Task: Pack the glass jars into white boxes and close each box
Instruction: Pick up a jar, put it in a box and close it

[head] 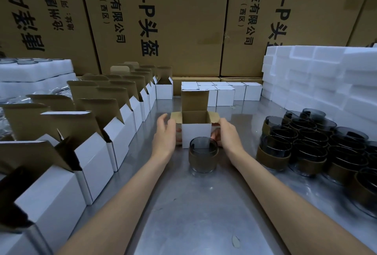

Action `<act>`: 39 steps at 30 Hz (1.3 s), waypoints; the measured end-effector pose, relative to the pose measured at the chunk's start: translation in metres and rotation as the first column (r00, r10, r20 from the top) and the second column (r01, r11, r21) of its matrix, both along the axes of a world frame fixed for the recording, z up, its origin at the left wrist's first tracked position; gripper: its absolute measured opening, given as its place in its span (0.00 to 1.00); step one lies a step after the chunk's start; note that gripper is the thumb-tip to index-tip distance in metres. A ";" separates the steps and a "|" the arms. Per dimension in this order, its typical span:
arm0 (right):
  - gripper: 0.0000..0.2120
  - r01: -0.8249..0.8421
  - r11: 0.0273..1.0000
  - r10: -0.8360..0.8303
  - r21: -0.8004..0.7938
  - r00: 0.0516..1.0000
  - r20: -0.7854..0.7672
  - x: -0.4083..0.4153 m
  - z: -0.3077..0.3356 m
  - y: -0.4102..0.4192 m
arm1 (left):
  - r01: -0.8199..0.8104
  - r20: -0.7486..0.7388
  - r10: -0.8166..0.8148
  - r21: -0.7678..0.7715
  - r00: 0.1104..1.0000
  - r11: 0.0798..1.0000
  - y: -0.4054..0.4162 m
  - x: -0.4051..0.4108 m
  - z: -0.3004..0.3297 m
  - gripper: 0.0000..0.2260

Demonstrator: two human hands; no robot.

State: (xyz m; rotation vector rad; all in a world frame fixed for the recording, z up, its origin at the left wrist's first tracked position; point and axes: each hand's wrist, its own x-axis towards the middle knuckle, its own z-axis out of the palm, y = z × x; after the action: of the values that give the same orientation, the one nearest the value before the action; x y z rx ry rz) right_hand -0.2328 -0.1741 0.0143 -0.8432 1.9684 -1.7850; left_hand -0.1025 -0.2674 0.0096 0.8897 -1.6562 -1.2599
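Two bare forearms reach forward over the grey metal desk [183, 214]. Nearest of the task's things is a single smoky glass jar [203, 156] with a brown band round its lower half, standing upright on the desk between the wrists and just in front of an open white box [196, 135]. The left hand [165, 134] is at the box's left side, fingers loosely spread and relaxed — whether they touch the box's side flap I cannot tell. The right hand [226, 135] is against the right side, its grip curled round the wall and side flap. The box's lid flap stands upright at the back, brown inside showing.

To the right, a cluster of stacked glass jars [310, 144] sits on the desk. Along the left runs a row of open white boxes [114, 132], flaps up. Farther back, closed white boxes [230, 91] stand in a group, with stacked white foam blocks [316, 77] at right and foam trays [34, 71] at left — behind all, large brown cartons [173, 20] with printed characters
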 end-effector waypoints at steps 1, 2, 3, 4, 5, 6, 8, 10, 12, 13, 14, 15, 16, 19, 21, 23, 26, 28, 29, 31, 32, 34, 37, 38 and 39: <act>0.16 0.002 1.000 -0.002 -0.001 1.000 -0.009 0.000 0.000 0.000 | -0.002 -0.022 0.002 -0.022 1.000 1.000 0.001 0.000 0.000 0.20; 0.17 0.005 1.000 -0.005 -0.003 1.000 -0.015 0.001 0.000 0.001 | -0.005 -0.052 0.002 -0.051 0.999 0.999 0.002 0.000 0.002 0.20; 0.17 0.007 1.000 -0.007 -0.007 1.000 -0.017 0.001 -0.001 0.001 | 0.001 -0.085 -0.007 -0.074 0.996 0.997 0.004 0.000 0.004 0.20; 0.17 0.009 1.000 -0.009 -0.013 1.000 -0.018 0.002 -0.001 0.001 | 0.018 -0.122 -0.028 -0.085 0.992 0.996 0.004 0.000 0.005 0.19; 0.18 0.010 1.000 -0.010 -0.020 1.000 -0.022 0.002 -0.001 0.001 | 0.047 -0.161 -0.058 -0.071 0.985 0.996 0.004 0.000 0.006 0.18; 0.19 0.008 1.000 -0.009 -0.025 0.999 -0.032 0.003 -0.001 0.002 | 0.091 -0.200 -0.095 -0.030 0.975 0.995 0.005 0.000 0.007 0.18; 0.18 -0.003 1.000 0.001 -0.024 0.998 -0.067 0.005 -0.001 0.003 | 0.218 -0.291 -0.181 0.101 0.940 0.971 0.006 0.000 0.011 0.22; 0.16 -0.027 0.999 0.024 -0.039 0.996 -0.090 0.007 -0.001 0.005 | 0.331 -0.377 -0.240 0.199 0.895 0.922 0.007 0.002 0.018 0.25; 0.14 -0.063 0.995 0.057 -0.072 0.995 -0.085 0.008 -0.001 0.007 | 0.381 -0.404 -0.251 0.283 0.880 0.880 0.005 0.004 0.027 0.24; 0.14 -0.079 0.993 0.072 -0.088 0.994 -0.077 0.008 0.000 0.007 | 0.375 -0.388 -0.242 0.316 0.889 0.871 0.003 0.005 0.030 0.23; 0.14 -0.087 0.991 0.081 -0.102 0.995 -0.064 0.008 0.000 0.008 | 0.363 -0.364 -0.234 0.343 0.902 0.866 0.002 0.007 0.032 0.22; 0.14 -0.088 0.990 0.083 -0.112 0.995 -0.049 0.008 0.001 0.008 | 0.346 -0.340 -0.223 0.363 0.914 0.865 0.001 0.007 0.034 0.20; 0.14 -0.084 0.990 0.080 -0.115 0.996 -0.039 0.009 0.001 0.008 | 0.323 -0.321 -0.206 0.374 0.925 0.869 0.000 0.007 0.035 0.18; 0.14 -0.074 0.990 0.071 -0.120 0.997 -0.036 0.009 0.002 0.009 | 0.186 -0.267 -0.100 0.321 0.959 0.929 -0.004 0.003 0.034 0.11; 0.14 -0.063 0.989 0.061 -0.132 0.998 -0.017 0.009 0.002 0.009 | 0.127 -0.267 -0.057 0.252 0.962 0.959 -0.004 0.004 0.032 0.05; 0.14 -0.054 0.990 0.055 -0.131 0.998 0.004 0.009 0.002 0.009 | 0.113 -0.248 -0.070 0.162 0.966 0.980 -0.004 0.005 0.028 0.07; 0.14 -0.053 0.991 0.056 -0.121 0.998 0.016 0.009 0.002 0.008 | 0.150 -0.164 -0.143 0.033 0.976 0.988 -0.004 0.006 0.025 0.14; 0.14 -0.053 0.992 0.056 -0.117 0.998 0.028 0.009 0.002 0.009 | 0.194 -0.127 -0.191 0.010 0.973 0.981 -0.006 0.006 0.025 0.17; 0.14 -0.051 0.992 0.056 -0.115 0.998 0.035 0.010 0.003 0.009 | 0.209 -0.112 -0.207 0.011 0.972 0.978 -0.007 0.006 0.026 0.18; 0.13 -0.055 0.992 0.060 -0.111 0.997 0.047 0.010 0.004 0.010 | 0.230 -0.108 -0.226 0.032 0.968 0.973 -0.009 0.007 0.026 0.19; 0.12 -0.059 0.992 0.065 -0.109 0.997 0.049 0.010 0.004 0.010 | 0.240 -0.125 -0.231 0.054 0.965 0.969 -0.009 0.007 0.027 0.19; 0.12 -0.064 0.993 0.069 -0.104 0.997 0.044 0.010 0.005 0.011 | 0.262 -0.169 -0.242 0.111 0.956 0.959 -0.009 0.009 0.026 0.19; 0.12 -0.068 0.994 0.073 -0.087 0.996 0.051 0.011 0.006 0.012 | 0.285 -0.223 -0.247 0.158 0.943 0.945 -0.008 0.009 0.024 0.19; 0.12 -0.075 0.994 0.080 -0.078 0.995 0.065 0.011 0.007 0.012 | 0.290 -0.232 -0.249 0.160 0.940 0.944 -0.009 0.009 0.024 0.19; 0.12 -0.086 0.994 0.092 -0.065 0.992 0.090 0.011 0.010 0.013 | 0.291 -0.233 -0.251 0.156 0.939 0.944 -0.009 0.009 0.023 0.19</act>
State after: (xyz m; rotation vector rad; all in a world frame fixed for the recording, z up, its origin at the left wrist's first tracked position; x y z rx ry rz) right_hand -0.2219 -0.1614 0.0241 -0.8380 1.7991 -1.8072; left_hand -0.0934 -0.2761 0.0329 0.6228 -1.5452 -1.6646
